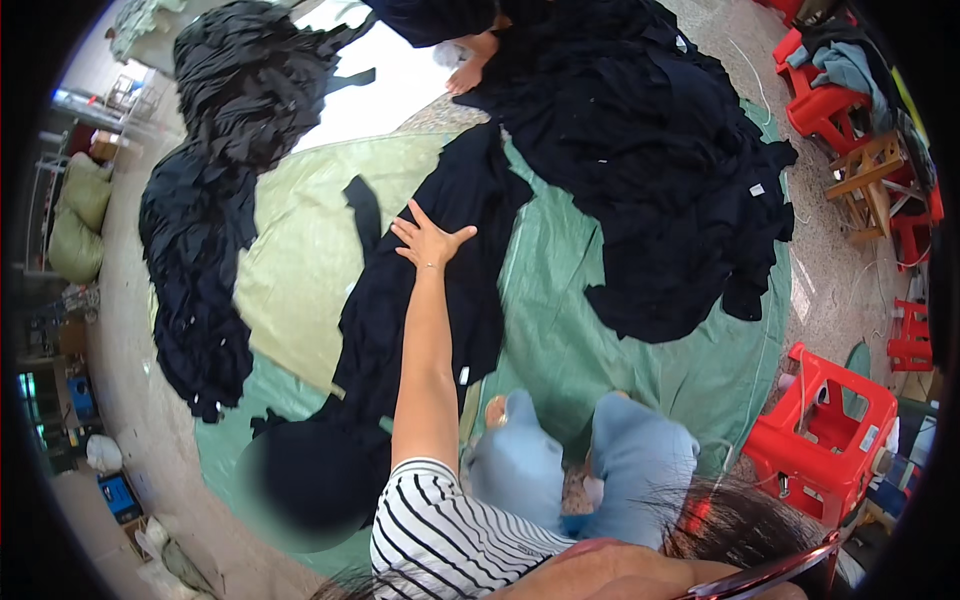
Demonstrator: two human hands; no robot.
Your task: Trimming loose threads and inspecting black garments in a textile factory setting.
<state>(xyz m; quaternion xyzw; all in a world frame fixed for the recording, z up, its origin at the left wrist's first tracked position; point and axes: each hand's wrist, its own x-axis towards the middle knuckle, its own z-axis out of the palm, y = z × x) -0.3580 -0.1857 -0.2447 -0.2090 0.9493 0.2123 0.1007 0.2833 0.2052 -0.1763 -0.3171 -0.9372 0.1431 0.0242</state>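
Reaching fwd, left hand (430,243) lies flat w/ fingers spread, palm down on a long dark garment (425,300), gripping nothing. Garment is stretched out on a green tarp (560,340); long axis runs from near the knees (580,460) up and slightly right, far end pointing at the big dark clothes pile (640,150). Right hand not in view. Second dark pile (215,190) sits well left. Another person's hand (465,75) rests at the big pile's far edge. Red plastic stool (830,430) stands right of the tarp.
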